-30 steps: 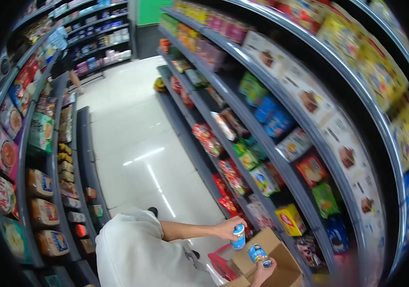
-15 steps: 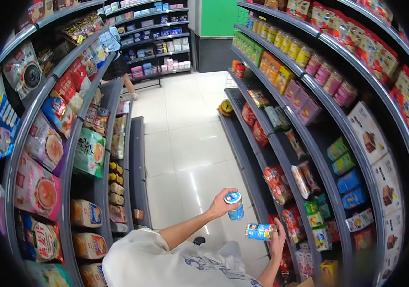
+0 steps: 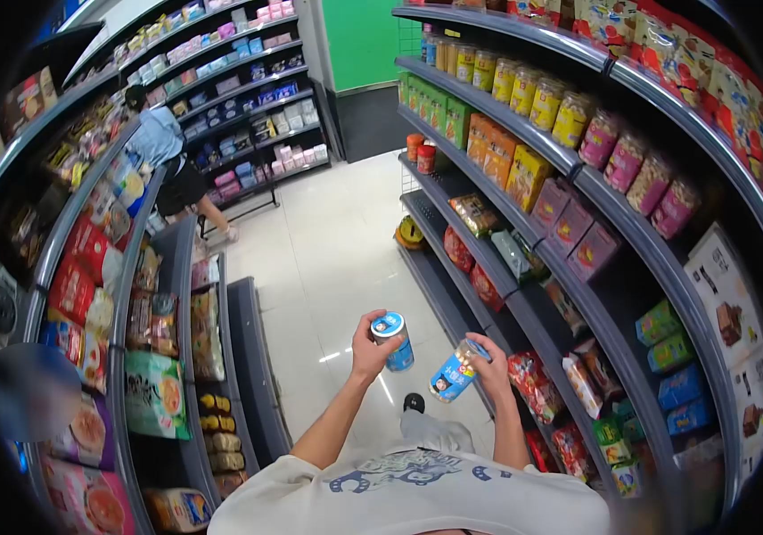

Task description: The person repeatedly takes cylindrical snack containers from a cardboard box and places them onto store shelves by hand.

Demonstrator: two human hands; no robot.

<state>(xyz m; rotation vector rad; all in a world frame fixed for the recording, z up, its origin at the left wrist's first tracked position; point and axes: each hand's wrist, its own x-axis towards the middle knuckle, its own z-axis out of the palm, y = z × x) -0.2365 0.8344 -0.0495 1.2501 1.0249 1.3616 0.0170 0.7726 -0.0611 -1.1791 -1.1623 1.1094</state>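
My left hand (image 3: pixel 371 350) is wrapped round a blue can (image 3: pixel 393 342) with a blue and white lid, held nearly upright over the aisle. Beside it on the right, my right hand (image 3: pixel 491 364) grips a clear jar (image 3: pixel 455 373) with a blue label, tilted over. The two containers are apart from each other. Light-coloured snacks show through the jar's wall near its upper end.
Shelves of yellow-labelled jars (image 3: pixel 545 104), pink-labelled jars (image 3: pixel 624 163) and boxes (image 3: pixel 527 177) run along the right. Bagged goods (image 3: pixel 157 393) line the left shelves. A person (image 3: pixel 167 158) stands at the far left by the shelving. White floor tiles (image 3: pixel 337 241) lie between.
Both hands have moved up and closer together with their containers. The view has turned toward the far end of the aisle. The cardboard box seen earlier is out of view.
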